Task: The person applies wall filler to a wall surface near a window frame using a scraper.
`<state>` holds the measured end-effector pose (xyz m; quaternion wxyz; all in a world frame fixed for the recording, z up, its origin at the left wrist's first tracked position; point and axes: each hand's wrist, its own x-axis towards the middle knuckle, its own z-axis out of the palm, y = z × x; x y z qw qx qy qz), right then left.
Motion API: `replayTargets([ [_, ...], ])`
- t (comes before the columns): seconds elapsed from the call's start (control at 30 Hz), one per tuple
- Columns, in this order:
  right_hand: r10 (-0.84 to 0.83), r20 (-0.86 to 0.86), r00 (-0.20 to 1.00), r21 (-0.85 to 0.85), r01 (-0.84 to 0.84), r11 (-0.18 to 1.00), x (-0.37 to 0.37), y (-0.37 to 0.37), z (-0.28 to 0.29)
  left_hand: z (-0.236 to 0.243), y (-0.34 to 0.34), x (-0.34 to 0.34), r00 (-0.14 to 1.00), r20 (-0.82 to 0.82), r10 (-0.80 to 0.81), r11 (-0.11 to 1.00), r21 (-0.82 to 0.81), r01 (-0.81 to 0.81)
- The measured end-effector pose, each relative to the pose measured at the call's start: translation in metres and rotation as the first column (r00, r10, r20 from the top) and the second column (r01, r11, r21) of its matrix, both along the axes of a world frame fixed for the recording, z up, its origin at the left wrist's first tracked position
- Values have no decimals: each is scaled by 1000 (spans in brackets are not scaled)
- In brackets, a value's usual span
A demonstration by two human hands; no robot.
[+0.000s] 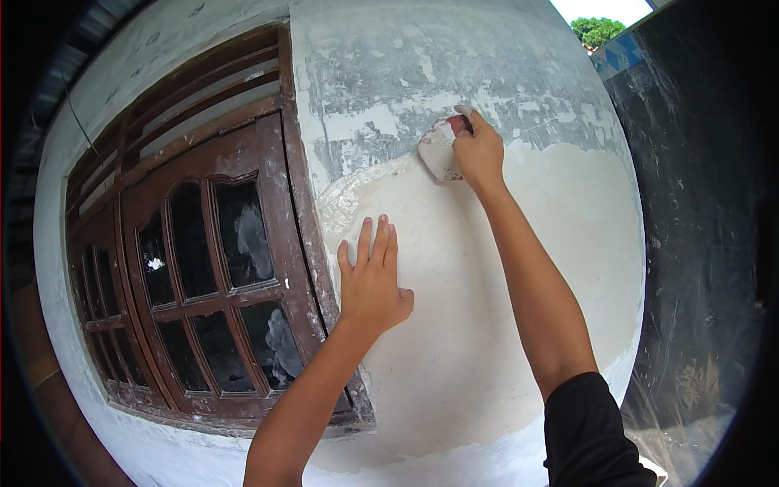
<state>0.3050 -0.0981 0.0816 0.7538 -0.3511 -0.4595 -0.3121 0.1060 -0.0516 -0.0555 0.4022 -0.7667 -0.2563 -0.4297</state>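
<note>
1. The two hands are apart, both raised in front of the wall, the right one higher than the left.
2. The right hand (482, 152) is closed around the red handle of a scraper (441, 155), its broad blade coated in pale filler.
3. The scraper's blade sticks out to the left of the right hand and lies over the upper edge of a smooth cream coat (487, 308).
4. The left hand (373, 286) holds nothing; its fingers point upward and its back faces the camera. It is over the cream coat, and I cannot tell whether the palm presses on it.
5. Seen from the left hand, the scraper is above and to the right, well apart from it.
6. Just above and left of the left hand is a rougher, glossy patch (345, 200) of filler.
7. Above the scraper, the wall is patchy grey (487, 69); left of the left hand is a brown wooden window (207, 308).
</note>
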Motion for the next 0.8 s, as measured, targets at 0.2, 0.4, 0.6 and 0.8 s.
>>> replayTargets([
  [0.2, -92, -77, 993, -124, 82, 989, -1, 2, -3, 2, -4, -1, 1000, -6, -22, 1000, 6, 22],
  [0.4, 46, 150, 988, -166, -20, 986, -18, 20, -4, 2, -2, 1, 999, -14, -33, 999, 4, 33],
  [0.6, 5, -85, 996, 4, -4, 1000, -13, 16, -8, 3, -2, -2, 1000, -9, -30, 999, 18, 30],
  [0.8, -147, -239, 960, -157, 111, 981, -7, 10, -1, 2, -5, -1, 1000, -8, -8, 1000, 6, 8],
])
